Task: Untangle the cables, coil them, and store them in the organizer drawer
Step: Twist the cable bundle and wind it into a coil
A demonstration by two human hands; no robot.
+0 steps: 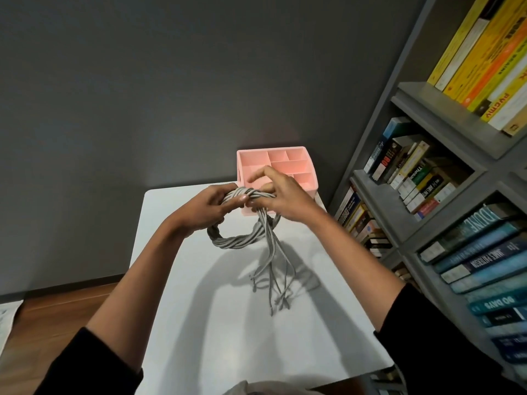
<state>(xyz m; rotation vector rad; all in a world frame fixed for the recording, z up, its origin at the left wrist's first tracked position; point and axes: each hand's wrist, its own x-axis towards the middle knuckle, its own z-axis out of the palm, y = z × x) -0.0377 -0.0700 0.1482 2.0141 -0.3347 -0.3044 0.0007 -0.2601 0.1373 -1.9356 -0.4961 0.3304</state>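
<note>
cables [236, 243] are hanging twisted; left hand [205, 209] is gripping the loop, right hand [285, 195] is pinching strands; tails dangling toward 6 o'clock could snag and re-knot if yanked.

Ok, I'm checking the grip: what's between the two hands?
The top of the twisted grey cables spans from left hand to right hand, both holding it, in the head view.
</note>
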